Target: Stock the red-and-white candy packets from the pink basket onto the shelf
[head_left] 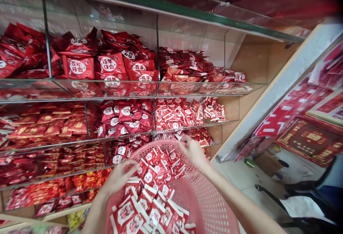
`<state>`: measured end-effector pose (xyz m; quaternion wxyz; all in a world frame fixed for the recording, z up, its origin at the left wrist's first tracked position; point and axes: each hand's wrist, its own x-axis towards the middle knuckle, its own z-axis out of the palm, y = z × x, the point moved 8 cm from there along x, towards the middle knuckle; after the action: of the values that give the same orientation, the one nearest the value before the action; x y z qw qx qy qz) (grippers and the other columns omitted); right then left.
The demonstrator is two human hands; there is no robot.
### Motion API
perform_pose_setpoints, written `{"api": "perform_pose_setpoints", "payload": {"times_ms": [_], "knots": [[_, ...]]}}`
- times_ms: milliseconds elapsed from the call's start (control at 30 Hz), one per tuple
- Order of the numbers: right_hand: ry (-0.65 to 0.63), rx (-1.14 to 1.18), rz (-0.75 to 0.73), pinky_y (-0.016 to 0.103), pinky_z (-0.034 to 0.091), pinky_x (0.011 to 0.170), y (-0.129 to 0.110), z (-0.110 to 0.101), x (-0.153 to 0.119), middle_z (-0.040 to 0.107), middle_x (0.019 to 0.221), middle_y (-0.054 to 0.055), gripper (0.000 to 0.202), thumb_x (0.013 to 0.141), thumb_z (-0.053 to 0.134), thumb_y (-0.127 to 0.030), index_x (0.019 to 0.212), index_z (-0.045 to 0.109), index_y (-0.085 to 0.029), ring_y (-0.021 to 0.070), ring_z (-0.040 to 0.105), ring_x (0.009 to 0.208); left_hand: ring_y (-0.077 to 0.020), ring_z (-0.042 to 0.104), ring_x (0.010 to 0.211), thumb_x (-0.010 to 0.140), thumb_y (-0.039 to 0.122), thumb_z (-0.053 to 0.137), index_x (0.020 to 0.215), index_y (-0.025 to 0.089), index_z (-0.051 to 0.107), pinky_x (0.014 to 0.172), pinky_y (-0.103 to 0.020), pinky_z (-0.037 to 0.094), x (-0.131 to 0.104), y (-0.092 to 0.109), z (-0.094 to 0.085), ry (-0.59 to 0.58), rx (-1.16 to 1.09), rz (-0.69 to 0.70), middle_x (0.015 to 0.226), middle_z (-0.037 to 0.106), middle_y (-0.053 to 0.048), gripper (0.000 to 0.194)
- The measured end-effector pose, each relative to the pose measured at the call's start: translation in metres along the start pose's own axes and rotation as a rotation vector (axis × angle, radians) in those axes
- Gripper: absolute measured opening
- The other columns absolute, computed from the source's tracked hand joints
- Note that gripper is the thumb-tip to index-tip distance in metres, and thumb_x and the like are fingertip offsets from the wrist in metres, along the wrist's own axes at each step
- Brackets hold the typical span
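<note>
A pink plastic basket [214, 205] with a perforated wall stands in front of me, holding small red-and-white packets [155, 209] in two groups. My right hand [192, 152] is closed on the basket's far rim, fingers bent over the edge. At the left side of the basket is my left hand [122, 175]. Its fingers are loosely bent and apart, with the tips beside the packets of the farther group; I see nothing held between them.
Glass shelves [187, 89] with dividers hold red bags [77, 66], maroon packets [125, 114] and small red-and-white packets [175, 114]. A glass edge [160, 3] crosses above. On the right are a white post [270, 94], red decorations [281, 116] and black chair legs [273, 200] on the tiled floor.
</note>
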<state>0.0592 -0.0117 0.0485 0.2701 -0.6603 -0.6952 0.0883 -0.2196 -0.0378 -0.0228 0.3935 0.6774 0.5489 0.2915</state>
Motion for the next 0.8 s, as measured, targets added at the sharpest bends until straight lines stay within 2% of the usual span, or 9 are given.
{"api": "perform_pose_setpoints", "payload": {"times_ms": [133, 233, 300, 400, 533, 667, 800], "knots": [[0.15, -0.08, -0.016, 0.024, 0.032, 0.053, 0.0, -0.06, 0.036, 0.062, 0.063, 0.003, 0.029, 0.085, 0.04, -0.042, 0.081, 0.058, -0.02, 0.0159, 0.055, 0.058, -0.0228, 0.053, 0.098, 0.079, 0.053, 0.05, 0.09, 0.022, 0.064, 0.09, -0.032, 0.038, 0.001, 0.001, 0.0, -0.009, -0.011, 0.015, 0.1, 0.06, -0.004, 0.036], [0.194, -0.278, 0.064, 0.025, 0.036, 0.059, 0.011, -0.088, 0.061, 0.065, 0.075, 0.008, 0.022, 0.082, 0.044, -0.032, 0.087, 0.061, -0.018, 0.0195, 0.06, 0.07, -0.0231, 0.052, 0.099, 0.08, 0.053, 0.051, 0.091, 0.021, 0.064, 0.092, -0.033, 0.037, 0.001, -0.003, 0.001, -0.012, -0.011, 0.018, 0.101, 0.059, -0.004, 0.036], [0.151, -0.409, 0.106, 0.027, 0.038, 0.063, 0.016, -0.092, 0.074, 0.065, 0.084, 0.013, 0.022, 0.081, 0.046, -0.028, 0.088, 0.063, -0.016, 0.0229, 0.061, 0.079, -0.0232, 0.052, 0.1, 0.08, 0.053, 0.05, 0.091, 0.021, 0.064, 0.093, -0.033, 0.035, 0.001, -0.005, 0.001, -0.019, -0.006, 0.02, 0.102, 0.059, -0.004, 0.036], [0.046, -0.545, 0.159, 0.03, 0.042, 0.068, 0.018, -0.085, 0.083, 0.064, 0.091, 0.019, 0.025, 0.08, 0.049, -0.026, 0.093, 0.064, -0.01, 0.0261, 0.061, 0.087, -0.0225, 0.051, 0.102, 0.081, 0.053, 0.05, 0.091, 0.021, 0.063, 0.095, -0.033, 0.034, 0.0, -0.005, 0.002, -0.028, -0.009, 0.012, 0.103, 0.059, -0.004, 0.036], [-0.051, -0.599, 0.229, 0.028, 0.043, 0.076, 0.02, -0.073, 0.084, 0.063, 0.099, 0.019, 0.028, 0.08, 0.049, -0.02, 0.103, 0.061, -0.01, 0.0231, 0.061, 0.093, -0.0229, 0.052, 0.1, 0.08, 0.053, 0.051, 0.093, 0.02, 0.063, 0.093, -0.033, 0.037, -0.001, -0.002, 0.002, -0.024, -0.038, -0.003, 0.102, 0.059, -0.005, 0.037], [-0.037, -0.599, 0.213, 0.028, 0.043, 0.074, 0.02, -0.079, 0.082, 0.064, 0.097, 0.019, 0.029, 0.082, 0.042, -0.015, 0.103, 0.061, -0.009, 0.0231, 0.061, 0.092, -0.0239, 0.052, 0.1, 0.079, 0.053, 0.051, 0.091, 0.02, 0.064, 0.093, -0.034, 0.037, -0.002, 0.001, 0.001, -0.025, -0.041, 0.0, 0.102, 0.059, -0.005, 0.038], [0.068, -0.552, 0.139, 0.027, 0.041, 0.065, 0.02, -0.1, 0.078, 0.065, 0.087, 0.017, 0.026, 0.08, 0.04, -0.018, 0.087, 0.065, -0.011, 0.0234, 0.062, 0.082, -0.0233, 0.052, 0.098, 0.079, 0.053, 0.051, 0.089, 0.021, 0.064, 0.092, -0.033, 0.037, 0.0, 0.001, 0.001, -0.022, -0.022, 0.02, 0.1, 0.06, -0.004, 0.036]]}}
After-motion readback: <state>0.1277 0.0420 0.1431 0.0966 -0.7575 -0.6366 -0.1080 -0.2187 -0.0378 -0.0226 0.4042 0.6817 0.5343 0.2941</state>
